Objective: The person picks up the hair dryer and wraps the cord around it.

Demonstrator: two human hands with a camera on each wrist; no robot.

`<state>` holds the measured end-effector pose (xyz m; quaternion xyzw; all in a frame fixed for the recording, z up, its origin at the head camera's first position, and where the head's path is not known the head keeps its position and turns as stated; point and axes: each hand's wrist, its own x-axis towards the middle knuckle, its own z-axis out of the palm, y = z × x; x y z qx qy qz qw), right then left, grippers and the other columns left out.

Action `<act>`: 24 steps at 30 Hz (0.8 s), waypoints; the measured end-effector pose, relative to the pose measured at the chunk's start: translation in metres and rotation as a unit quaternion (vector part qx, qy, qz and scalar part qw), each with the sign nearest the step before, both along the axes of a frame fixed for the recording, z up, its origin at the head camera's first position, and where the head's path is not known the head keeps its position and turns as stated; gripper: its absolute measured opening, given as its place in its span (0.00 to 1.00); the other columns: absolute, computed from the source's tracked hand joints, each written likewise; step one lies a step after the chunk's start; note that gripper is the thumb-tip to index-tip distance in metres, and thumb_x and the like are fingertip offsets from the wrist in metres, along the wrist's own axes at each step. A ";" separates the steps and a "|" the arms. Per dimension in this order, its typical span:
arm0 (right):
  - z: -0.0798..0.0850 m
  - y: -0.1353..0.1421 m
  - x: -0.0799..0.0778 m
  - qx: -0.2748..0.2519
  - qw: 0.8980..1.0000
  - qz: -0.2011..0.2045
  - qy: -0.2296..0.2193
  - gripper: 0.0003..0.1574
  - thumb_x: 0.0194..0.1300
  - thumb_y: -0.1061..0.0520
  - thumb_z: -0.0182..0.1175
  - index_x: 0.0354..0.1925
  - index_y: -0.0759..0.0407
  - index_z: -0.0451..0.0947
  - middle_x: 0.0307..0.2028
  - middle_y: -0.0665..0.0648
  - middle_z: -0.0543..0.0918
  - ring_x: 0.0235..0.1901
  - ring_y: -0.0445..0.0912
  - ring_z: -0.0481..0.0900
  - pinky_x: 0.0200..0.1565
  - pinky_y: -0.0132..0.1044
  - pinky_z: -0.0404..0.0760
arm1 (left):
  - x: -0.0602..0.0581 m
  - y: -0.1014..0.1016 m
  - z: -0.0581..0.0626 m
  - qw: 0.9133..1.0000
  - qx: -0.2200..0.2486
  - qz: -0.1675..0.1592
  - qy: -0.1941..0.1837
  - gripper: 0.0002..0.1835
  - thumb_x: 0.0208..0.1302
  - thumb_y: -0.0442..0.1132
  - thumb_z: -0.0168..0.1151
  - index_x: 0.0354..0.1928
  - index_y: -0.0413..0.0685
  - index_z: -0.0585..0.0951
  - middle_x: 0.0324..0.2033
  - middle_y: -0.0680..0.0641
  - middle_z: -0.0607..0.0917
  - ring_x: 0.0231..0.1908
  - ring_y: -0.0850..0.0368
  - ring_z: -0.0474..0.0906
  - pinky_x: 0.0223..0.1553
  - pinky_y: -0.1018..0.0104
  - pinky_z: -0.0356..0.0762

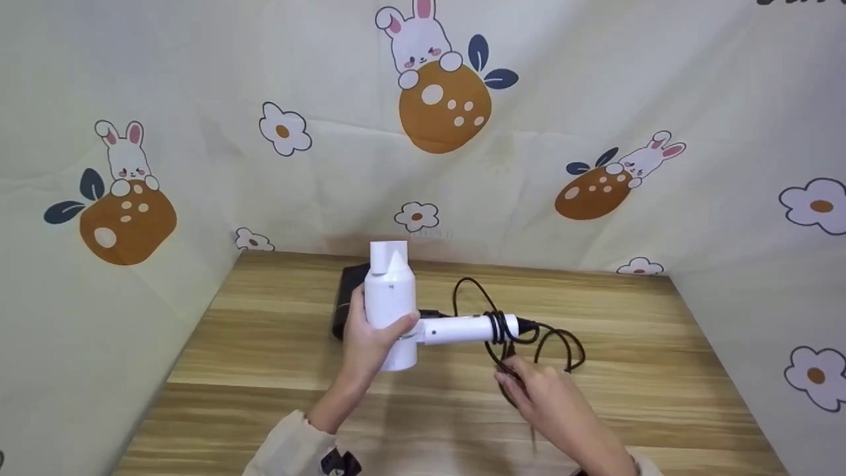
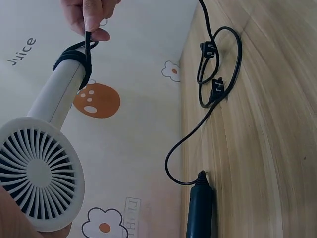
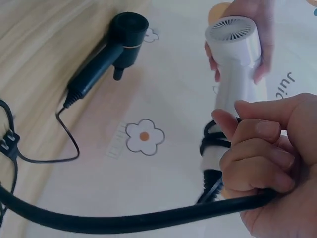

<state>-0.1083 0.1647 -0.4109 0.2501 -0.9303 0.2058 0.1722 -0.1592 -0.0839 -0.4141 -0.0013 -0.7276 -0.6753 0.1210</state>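
My left hand (image 1: 362, 338) grips a white hair dryer (image 1: 390, 304) around its barrel, thumb across the front. Its nozzle points away from me and its handle (image 1: 456, 330) sticks out to the right. Several turns of black cord (image 1: 500, 327) wrap the handle's end. Just below that end, my right hand (image 1: 555, 393) holds a length of the cord, its fingers curled round it in the right wrist view. The slotted rear grille (image 2: 39, 173) faces the left wrist camera. Behind the white dryer lies a dark hair dryer (image 3: 130, 39), mostly hidden in the head view.
A wood-grain table (image 1: 264, 410) lies below, with a fabric backdrop (image 1: 344, 185) printed with rabbits and flowers around it. From the dark dryer a cord (image 2: 171, 158) loops over the table. Two black plugs (image 2: 208, 49) lie among the loops.
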 end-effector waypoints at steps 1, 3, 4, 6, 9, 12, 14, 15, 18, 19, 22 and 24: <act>0.002 0.001 0.001 0.002 1.000 -0.004 0.005 0.06 0.60 0.56 0.62 0.31 0.58 0.77 0.16 0.46 0.75 0.16 0.33 0.68 0.17 0.26 0.66 | 0.000 0.000 0.000 1.000 -0.010 0.000 0.004 0.44 0.46 0.41 0.73 0.64 0.43 0.60 0.45 0.39 0.77 0.42 0.50 0.76 0.39 0.59 0.78; 0.006 0.002 0.003 0.003 1.000 -0.009 0.018 0.05 0.57 0.57 0.64 0.30 0.56 0.78 0.17 0.47 0.77 0.16 0.34 0.70 0.17 0.26 0.67 | 0.001 0.000 -0.001 0.999 -0.032 0.000 0.012 0.45 0.45 0.42 0.73 0.64 0.44 0.59 0.45 0.40 0.77 0.42 0.49 0.76 0.39 0.58 0.78; 0.008 0.003 0.003 0.004 1.000 -0.010 0.027 0.04 0.56 0.57 0.65 0.29 0.56 0.78 0.17 0.47 0.78 0.16 0.35 0.71 0.17 0.27 0.68 | 0.000 0.000 -0.002 0.999 -0.041 0.001 0.017 0.46 0.44 0.42 0.74 0.64 0.44 0.59 0.46 0.40 0.77 0.42 0.49 0.76 0.39 0.58 0.78; 0.012 0.004 0.004 0.005 0.999 -0.014 0.045 0.04 0.53 0.58 0.67 0.28 0.55 0.79 0.19 0.48 0.81 0.17 0.37 0.74 0.18 0.28 0.70 | -0.001 0.000 -0.003 0.998 -0.057 -0.003 0.022 0.47 0.44 0.43 0.74 0.65 0.46 0.59 0.46 0.41 0.77 0.41 0.49 0.77 0.39 0.57 0.79; 0.016 0.004 0.004 0.009 0.998 -0.021 0.065 0.05 0.50 0.58 0.69 0.27 0.54 0.80 0.21 0.49 0.83 0.19 0.38 0.76 0.19 0.29 0.71 | -0.002 0.000 -0.005 0.997 -0.073 -0.012 0.020 0.48 0.43 0.42 0.74 0.65 0.46 0.58 0.45 0.41 0.78 0.40 0.49 0.77 0.38 0.58 0.79; 0.017 0.007 0.000 0.015 0.994 -0.030 0.103 0.08 0.46 0.56 0.72 0.25 0.53 0.80 0.21 0.48 0.82 0.18 0.37 0.74 0.18 0.28 0.70 | -0.002 0.000 -0.006 0.996 -0.085 -0.038 0.008 0.48 0.42 0.42 0.74 0.66 0.44 0.58 0.43 0.40 0.78 0.39 0.50 0.77 0.37 0.59 0.79; 0.018 0.010 -0.004 0.013 0.990 -0.030 0.137 0.10 0.43 0.54 0.73 0.24 0.52 0.80 0.20 0.46 0.81 0.17 0.35 0.71 0.17 0.27 0.67 | -0.002 0.000 -0.007 0.994 -0.091 -0.058 0.001 0.49 0.42 0.42 0.74 0.66 0.43 0.58 0.43 0.39 0.78 0.39 0.50 0.77 0.37 0.59 0.79; 0.018 0.012 -0.006 0.008 0.988 -0.029 0.151 0.11 0.42 0.54 0.74 0.24 0.52 0.80 0.20 0.45 0.80 0.16 0.34 0.69 0.16 0.26 0.66 | -0.002 -0.001 -0.007 0.993 -0.093 -0.069 -0.001 0.49 0.42 0.42 0.74 0.66 0.42 0.57 0.43 0.39 0.78 0.39 0.50 0.77 0.36 0.59 0.80; 0.018 0.016 -0.013 -0.019 0.984 -0.021 0.179 0.12 0.39 0.52 0.74 0.24 0.51 0.81 0.21 0.43 0.80 0.16 0.32 0.67 0.16 0.23 0.64 | -0.002 -0.002 -0.007 0.990 -0.097 -0.098 -0.009 0.49 0.41 0.43 0.74 0.66 0.41 0.57 0.43 0.39 0.78 0.39 0.50 0.77 0.36 0.59 0.80; 0.017 0.018 -0.015 -0.029 0.983 -0.017 0.180 0.12 0.39 0.51 0.74 0.24 0.50 0.81 0.21 0.42 0.80 0.16 0.31 0.66 0.16 0.22 0.63 | -0.002 -0.002 -0.007 0.989 -0.101 -0.104 -0.011 0.49 0.41 0.43 0.74 0.65 0.41 0.58 0.42 0.39 0.78 0.38 0.50 0.77 0.36 0.59 0.80; 0.016 0.021 -0.020 -0.058 0.984 -0.005 0.170 0.13 0.38 0.49 0.74 0.25 0.49 0.81 0.20 0.39 0.77 0.18 0.29 0.62 0.18 0.19 0.61 | -0.001 -0.003 -0.006 0.987 -0.110 -0.119 -0.016 0.47 0.41 0.44 0.73 0.63 0.42 0.60 0.41 0.40 0.78 0.37 0.52 0.77 0.34 0.61 0.80; 0.015 0.023 -0.025 -0.079 0.985 0.010 0.151 0.13 0.38 0.50 0.74 0.25 0.48 0.81 0.18 0.38 0.73 0.18 0.28 0.60 0.19 0.18 0.60 | 0.000 -0.003 -0.005 0.986 -0.112 -0.126 -0.018 0.46 0.41 0.44 0.73 0.62 0.43 0.61 0.40 0.40 0.78 0.36 0.52 0.77 0.33 0.62 0.79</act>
